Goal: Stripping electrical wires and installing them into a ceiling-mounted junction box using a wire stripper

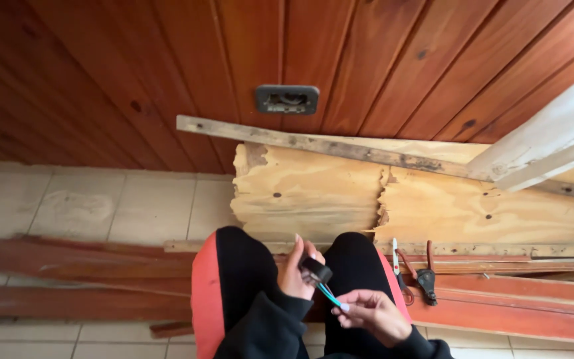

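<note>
The right hand (375, 315) sits lowest, fingers pinched narrow on the end of a thin teal wire (329, 295). Up and to the left of that pinch, the left hand (295, 269) is closed around a small black part (315, 270), which looks like a roll of tape, though I cannot tell for sure. The wire runs between the two grips, slanting from the black part down to the right fingertips. Both hands hover over the person's knees (300, 262), clad in black with a red stripe. Right of the grips, well apart, pliers (426, 274) with dark handles and a red-handled tool (401, 271) lie on reddish boards (499, 309). Beyond the hands, pale plywood (380, 203) leans against a dark wooden wall (167, 73), which carries a small grey socket (287, 99).
</note>
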